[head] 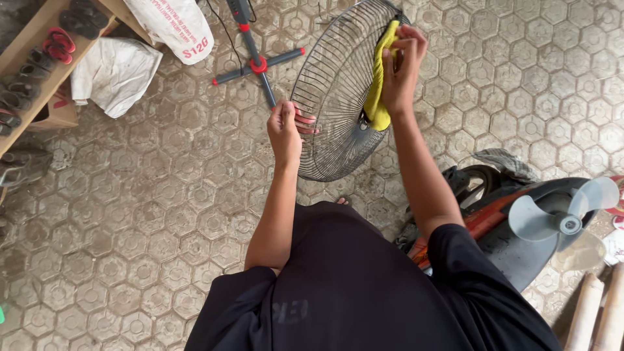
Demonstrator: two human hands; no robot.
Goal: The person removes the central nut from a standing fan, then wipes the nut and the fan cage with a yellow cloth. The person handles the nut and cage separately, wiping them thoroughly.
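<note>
Over a floor (162, 214) of grey hexagonal pavers we hold a round wire fan guard (338, 97) upright on its edge, its dark mesh facing us. Our left hand (286, 127) is closed around the guard's left rim, thumb toward us and fingertips poking through the wires on the far side. Our right hand (402, 68) is closed on a yellow cloth (378, 84), pressing it against the upper right part of the mesh; the cloth hangs down in a folded strip as far as the dark hub at the guard's centre.

Just beyond the guard on the far side, a fan stand (259, 62) with grey legs and red joints lies flat on the pavers, one leg ending near our left hand. To our right, near our right elbow, the fan body (520, 234) rests on the floor, with its pale grey blades (559, 218) exposed and an orange-red band along the housing. At the far left a wooden shoe rack (39, 58) carries sandals and shoes, and a crumpled white bag (114, 71) lies beside it, with a second white sack (172, 26) with red print farther back. Two pale wooden poles (598, 312) show at the near right corner. Our dark clothing fills the near edge of the view.
</note>
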